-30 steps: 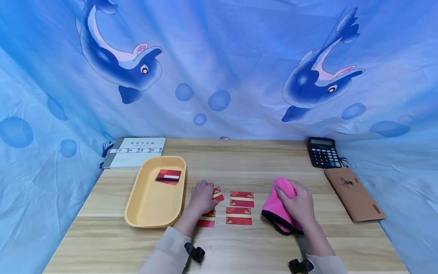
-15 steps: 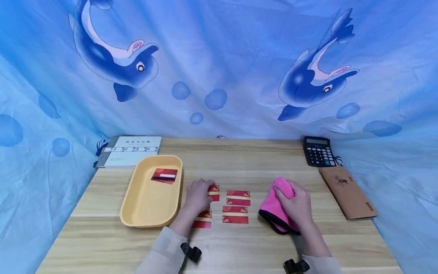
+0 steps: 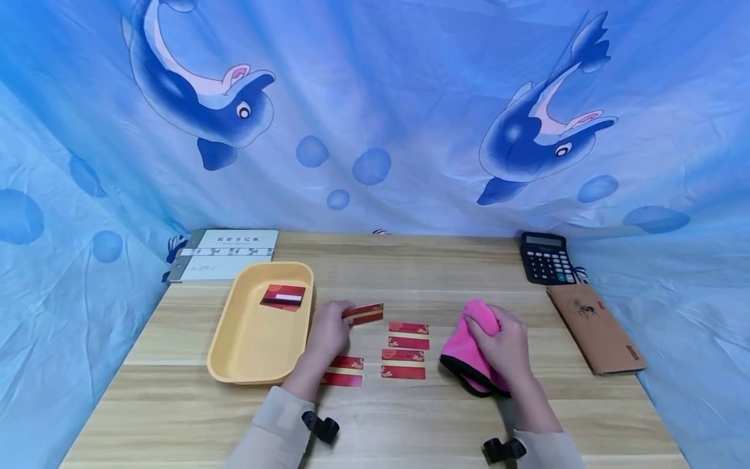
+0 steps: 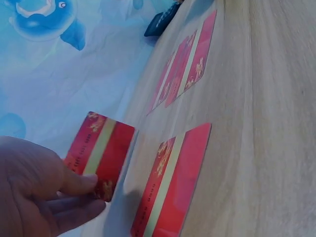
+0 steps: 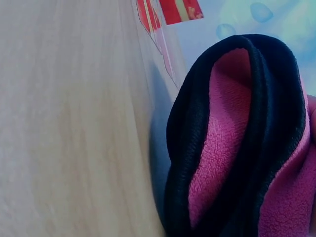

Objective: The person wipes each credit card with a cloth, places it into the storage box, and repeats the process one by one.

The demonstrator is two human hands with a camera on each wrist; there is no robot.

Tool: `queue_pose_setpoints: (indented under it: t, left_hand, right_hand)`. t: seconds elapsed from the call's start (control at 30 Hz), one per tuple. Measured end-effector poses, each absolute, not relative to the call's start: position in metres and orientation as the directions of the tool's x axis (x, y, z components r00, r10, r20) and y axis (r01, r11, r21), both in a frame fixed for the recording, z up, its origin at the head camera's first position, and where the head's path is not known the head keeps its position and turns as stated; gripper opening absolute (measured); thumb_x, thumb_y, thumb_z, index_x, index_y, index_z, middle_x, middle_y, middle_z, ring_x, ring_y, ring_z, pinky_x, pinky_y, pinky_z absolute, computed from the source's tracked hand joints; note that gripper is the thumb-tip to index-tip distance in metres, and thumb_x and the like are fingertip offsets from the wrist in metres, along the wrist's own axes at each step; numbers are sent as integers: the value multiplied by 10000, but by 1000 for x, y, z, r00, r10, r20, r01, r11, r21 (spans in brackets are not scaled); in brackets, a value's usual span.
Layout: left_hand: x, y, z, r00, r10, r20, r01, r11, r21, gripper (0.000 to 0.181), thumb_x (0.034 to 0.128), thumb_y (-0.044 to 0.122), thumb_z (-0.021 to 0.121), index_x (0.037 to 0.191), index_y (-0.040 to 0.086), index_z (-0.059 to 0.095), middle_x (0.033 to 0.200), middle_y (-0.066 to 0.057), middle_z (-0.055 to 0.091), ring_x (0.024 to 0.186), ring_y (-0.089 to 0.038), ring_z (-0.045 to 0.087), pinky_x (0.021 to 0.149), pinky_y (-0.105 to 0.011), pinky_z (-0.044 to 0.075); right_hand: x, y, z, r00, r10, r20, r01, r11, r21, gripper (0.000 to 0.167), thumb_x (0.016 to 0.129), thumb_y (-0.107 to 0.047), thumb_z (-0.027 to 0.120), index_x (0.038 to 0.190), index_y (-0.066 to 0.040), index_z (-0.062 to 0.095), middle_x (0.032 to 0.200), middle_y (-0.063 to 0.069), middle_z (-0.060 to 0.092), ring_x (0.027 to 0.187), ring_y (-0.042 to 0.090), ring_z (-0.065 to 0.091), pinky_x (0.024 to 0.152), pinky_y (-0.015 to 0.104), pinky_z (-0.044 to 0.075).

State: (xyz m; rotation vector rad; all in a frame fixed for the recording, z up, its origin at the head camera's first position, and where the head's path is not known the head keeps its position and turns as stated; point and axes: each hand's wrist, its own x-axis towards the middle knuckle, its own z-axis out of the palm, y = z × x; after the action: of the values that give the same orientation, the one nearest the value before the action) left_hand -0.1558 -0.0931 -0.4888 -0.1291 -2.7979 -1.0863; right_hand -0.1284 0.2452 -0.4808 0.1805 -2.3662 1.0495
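Left hand (image 3: 328,329) pinches one glossy red card (image 3: 366,314) above wood-grain table (image 3: 416,417); right hand (image 3: 506,342) grips fuzzy, black-trimmed pink cloth (image 3: 467,345). Three rectangular cards (image 3: 408,342) lie flat; rounded yellow tray (image 3: 258,348) holds two, overlapping.

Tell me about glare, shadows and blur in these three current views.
Head: fairly clear, with a pale sheen on the table low in the picture; left wrist: hazy, lettering on the held card soft; right wrist: soft, with a bluish shadow beside the pink cloth.
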Motion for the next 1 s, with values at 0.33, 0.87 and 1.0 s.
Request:
queue_pose_setpoints:
  t: [0.33, 0.87, 1.0]
  left_hand:
    - [-158, -86, -469, -985, -143, 93, 21, 440, 898, 263, 864, 105, 815, 1123, 79, 773, 1002, -73, 764, 868, -194, 725, 719, -360, 618]
    - [-157, -67, -433, -992, -115, -42, -55, 113, 992, 286, 947, 171, 735, 1193, 26, 741, 1048, -141, 752, 776, -176, 741, 770, -373, 624]
    - [-153, -61, -424, -998, -48, 32, 27, 111, 994, 267, 959, 162, 720, 1181, 16, 742, 1027, -147, 744, 759, -186, 735, 732, -332, 626]
  right_hand:
    - [-132, 239, -469, -851, 101, 515, -322, 676, -663, 273, 829, -166, 851, 1070, -72, 765, 902, 63, 734, 726, 175, 615, 590, 202, 480]
    - [-147, 187, -425, -740, -28, 672, -539, 624, -566, 335, 791, -189, 872, 1077, -54, 762, 961, 86, 748, 793, 183, 670, 633, 361, 569]
    - [-153, 172, -417, -707, -41, 706, -553, 654, -516, 343, 795, -225, 872, 1064, -42, 762, 939, 102, 744, 787, 219, 679, 632, 404, 580]
